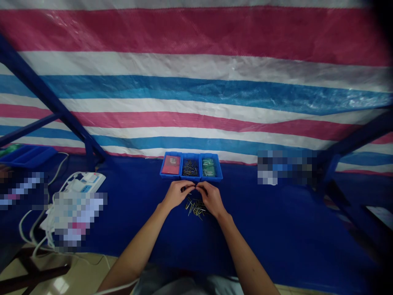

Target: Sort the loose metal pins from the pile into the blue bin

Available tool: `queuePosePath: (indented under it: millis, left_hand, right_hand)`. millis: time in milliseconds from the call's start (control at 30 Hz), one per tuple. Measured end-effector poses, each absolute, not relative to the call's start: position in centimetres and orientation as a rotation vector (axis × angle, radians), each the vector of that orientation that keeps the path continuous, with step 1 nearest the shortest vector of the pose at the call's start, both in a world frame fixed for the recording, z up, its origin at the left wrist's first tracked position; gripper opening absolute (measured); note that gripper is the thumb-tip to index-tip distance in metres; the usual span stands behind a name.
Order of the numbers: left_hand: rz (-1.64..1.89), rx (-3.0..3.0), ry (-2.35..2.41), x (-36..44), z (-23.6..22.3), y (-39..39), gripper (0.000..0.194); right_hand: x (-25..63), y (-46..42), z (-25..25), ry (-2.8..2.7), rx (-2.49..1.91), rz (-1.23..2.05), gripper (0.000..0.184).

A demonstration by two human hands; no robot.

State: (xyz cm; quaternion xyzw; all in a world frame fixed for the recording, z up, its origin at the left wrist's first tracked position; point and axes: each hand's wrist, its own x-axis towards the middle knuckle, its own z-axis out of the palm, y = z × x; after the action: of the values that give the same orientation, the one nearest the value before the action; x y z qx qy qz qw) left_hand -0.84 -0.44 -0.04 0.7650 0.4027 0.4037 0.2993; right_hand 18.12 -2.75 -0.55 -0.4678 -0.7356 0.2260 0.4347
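At 12 o'clock from the pins (195, 208), left hand (177, 194) and right hand (211, 197) nearly touch, gripping or not I cannot tell, so small, steady moves should work best.

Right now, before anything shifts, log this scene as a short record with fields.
left hand: grip near the right hand's fingertips; anything held is too small to tell
right hand: grip facing the left, above the pile; contents unclear
pile: thin metal pieces, loose on the blue table
bins: three blue, side by side, beyond the hands
left bin: red item
middle bin: dark metal pieces
right bin: green items
backdrop: striped sheet
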Motion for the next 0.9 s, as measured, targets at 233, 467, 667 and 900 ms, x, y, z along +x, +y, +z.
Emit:
queuePosePath:
  millis: [233, 467, 667, 900]
  left_hand:
    - [0.952, 2.136, 1.065, -0.87, 0.46, -0.49, 0.022]
    - [0.960, 2.135, 1.059, -0.95, 0.39, -0.45, 0.024]
    - [0.949, 2.134, 1.073, -0.93, 0.54, -0.57, 0.026]
    - [0.967, 2.139, 1.079, -0.87, 0.61, -0.62, 0.027]
  right_hand:
    - [18.16, -2.82, -0.64, -1.803, -1.153, 0.565, 0.017]
    - [18.04, -2.70, -0.87, -1.789, -1.122, 0.567, 0.018]
    - [17.94, -2.67, -0.71, -1.826, -1.109, 0.540, 0.020]
    - [17.81, -2.85, -0.37, -1.872, -1.179, 0.520, 0.021]
